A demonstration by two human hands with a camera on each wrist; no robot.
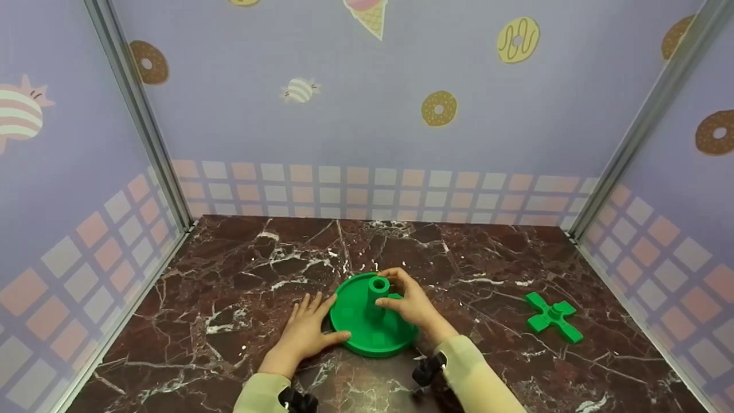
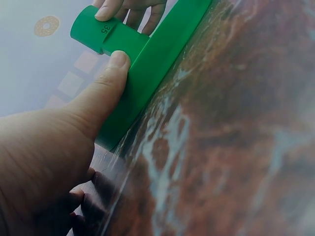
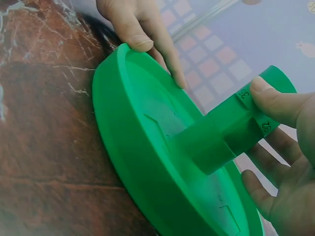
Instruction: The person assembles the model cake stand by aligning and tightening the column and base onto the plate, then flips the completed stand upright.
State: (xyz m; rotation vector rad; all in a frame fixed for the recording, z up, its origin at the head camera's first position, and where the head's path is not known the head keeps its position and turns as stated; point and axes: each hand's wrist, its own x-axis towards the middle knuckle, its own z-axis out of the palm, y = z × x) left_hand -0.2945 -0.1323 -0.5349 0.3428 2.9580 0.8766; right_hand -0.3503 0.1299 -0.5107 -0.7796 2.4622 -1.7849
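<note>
A round green tray [image 1: 355, 332] with a raised rim lies on the table. From it rises a stepped, hollow green post [image 3: 229, 130] with small printed numbers on its side, "35" among them. My right hand [image 1: 410, 301] holds the post near its top, thumb on the near side and fingers behind. My left hand [image 1: 309, 330] rests against the tray's left edge, fingers spread and fairly straight, its thumb [image 2: 110, 81] laid at the rim. Off to the right lies a green cross-shaped piece [image 1: 553, 316] with a short round stub at its centre.
The table [image 1: 229, 275] has a dark red marbled top with white veins. Patterned walls [image 1: 373, 132] with metal corner posts enclose it at the back and both sides. A black wrist strap [image 1: 429, 370] is on the right sleeve, and another [image 1: 298, 400] on the left.
</note>
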